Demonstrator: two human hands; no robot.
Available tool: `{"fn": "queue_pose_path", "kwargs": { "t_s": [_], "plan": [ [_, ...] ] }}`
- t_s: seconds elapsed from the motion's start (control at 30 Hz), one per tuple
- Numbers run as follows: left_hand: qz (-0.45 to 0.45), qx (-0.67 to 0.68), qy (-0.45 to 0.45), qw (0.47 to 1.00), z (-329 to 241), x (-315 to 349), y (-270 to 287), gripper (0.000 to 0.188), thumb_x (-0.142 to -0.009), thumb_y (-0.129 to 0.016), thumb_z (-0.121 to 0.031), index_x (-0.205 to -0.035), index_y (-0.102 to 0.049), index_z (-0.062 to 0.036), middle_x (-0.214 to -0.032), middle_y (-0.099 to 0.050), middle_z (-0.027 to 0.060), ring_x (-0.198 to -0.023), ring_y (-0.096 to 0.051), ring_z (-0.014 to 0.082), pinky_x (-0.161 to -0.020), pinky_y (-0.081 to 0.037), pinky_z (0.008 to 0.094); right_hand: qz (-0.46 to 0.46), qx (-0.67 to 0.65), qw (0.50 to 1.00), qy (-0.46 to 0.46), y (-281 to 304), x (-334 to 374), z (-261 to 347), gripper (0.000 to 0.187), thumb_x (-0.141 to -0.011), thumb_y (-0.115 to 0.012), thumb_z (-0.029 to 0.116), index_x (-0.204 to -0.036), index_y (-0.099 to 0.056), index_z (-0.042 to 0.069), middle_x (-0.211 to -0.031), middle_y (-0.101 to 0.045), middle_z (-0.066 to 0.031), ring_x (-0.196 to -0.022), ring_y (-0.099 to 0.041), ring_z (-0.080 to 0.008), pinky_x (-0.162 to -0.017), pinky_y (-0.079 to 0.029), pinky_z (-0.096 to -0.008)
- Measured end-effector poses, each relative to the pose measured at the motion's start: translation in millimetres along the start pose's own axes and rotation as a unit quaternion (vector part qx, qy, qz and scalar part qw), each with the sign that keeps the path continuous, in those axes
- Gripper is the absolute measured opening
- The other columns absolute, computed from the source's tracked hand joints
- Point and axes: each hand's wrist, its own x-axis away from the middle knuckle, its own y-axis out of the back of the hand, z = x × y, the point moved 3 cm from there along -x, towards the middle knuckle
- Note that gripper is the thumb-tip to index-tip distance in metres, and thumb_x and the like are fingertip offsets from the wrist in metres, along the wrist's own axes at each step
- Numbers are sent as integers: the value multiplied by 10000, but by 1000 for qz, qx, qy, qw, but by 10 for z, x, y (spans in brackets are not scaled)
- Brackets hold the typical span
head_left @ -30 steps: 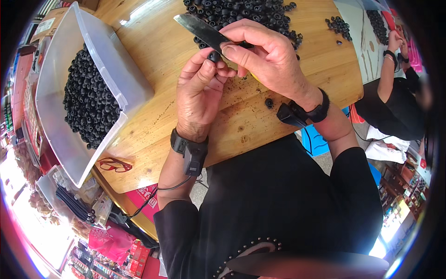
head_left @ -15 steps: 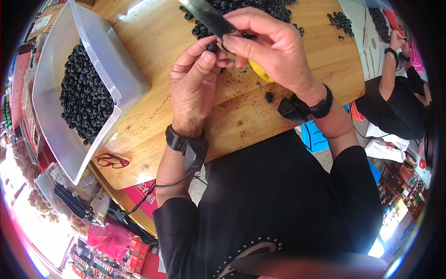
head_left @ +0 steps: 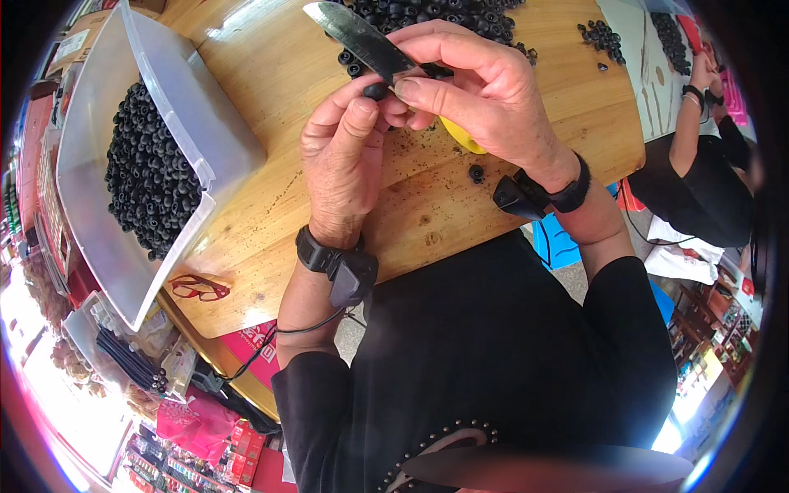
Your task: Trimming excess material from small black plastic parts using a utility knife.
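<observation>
My left hand (head_left: 341, 160) pinches a small, round black rubber-like piece (head_left: 376, 91) between thumb and fingers, above the wooden table (head_left: 427, 214). In my right hand (head_left: 497, 94) is a knife (head_left: 362, 41); its dark blade points up and to the left, and its lower part is close beside the piece. Whether the edge touches the piece I cannot tell. The knife's handle is hidden by my fingers. Beyond my hands lies a heap of similar black pieces (head_left: 444, 11), some showing a hole. One loose piece (head_left: 476, 173) lies near my right wrist.
A translucent plastic bin (head_left: 218, 107) on the left holds many black pieces (head_left: 152, 172). Red-framed glasses (head_left: 199, 287) lie near the table's front left. A yellow object (head_left: 463, 135) shows under my right hand. Small black pieces (head_left: 602, 37) lie far right; another person (head_left: 694, 181) works there.
The knife blade has tilted lower and slightly left, showing its tip. The black piece has turned between my left fingers and shows more of its rounded side.
</observation>
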Motion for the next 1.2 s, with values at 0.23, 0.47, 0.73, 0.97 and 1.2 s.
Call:
{"fn": "queue_pose_path", "kwargs": {
  "t_s": [0.23, 0.47, 0.73, 0.97, 1.2],
  "plan": [
    [-64, -101, -36, 992, -9, 42, -38, 202, -913, -592, -83, -1084, -634, 15, -962, -668, 89, -839, -608, 137, -802, -490, 283, 31, 21, 998, 49, -8, 18, 66, 229, -869, -565, -66, -1095, -600, -57, -1209, -538, -114, -871, -612, -114, -691, -542, -218],
    [4, -289, -121, 950, -27, 74, -64, 155, -915, -600, -112, -995, -631, 17, -922, -636, 45, -813, -571, 117, -766, -468, 245, 21, 0, 1000, -20, 40, 17, 41, 222, -864, -596, -40, -1086, -611, -48, -1071, -626, -97, -787, -617, -94, -660, -529, -208],
    [6, -321, -166, 933, -53, 78, -180, 176, -905, -611, -124, -998, -628, 23, -913, -633, 62, -829, -576, 133, -773, -465, 250, 47, -58, 994, -77, 93, -7, 127, 203, -871, -597, -16, -1071, -633, -23, -1038, -643, -83, -781, -622, -94, -642, -524, -207],
    [1, -320, -171, 932, -96, 118, -135, 168, -880, -654, -170, -872, -657, -2, -911, -652, 56, -835, -582, 130, -773, -463, 265, 109, -6, 994, 14, 66, 26, 211, 188, -848, -597, -53, -1031, -642, -49, -1171, -582, -125, -819, -625, -111, -668, -541, -214],
    [10, -389, -205, 898, -119, 96, -149, 206, -885, -643, -207, -878, -656, -2, -868, -641, 60, -793, -585, 141, -736, -460, 253, 75, 36, 996, 28, 47, 34, 166, 186, -855, -591, -51, -1036, -636, -52, -1105, -610, -119, -827, -634, -118, -668, -540, -210]
  ]
}}
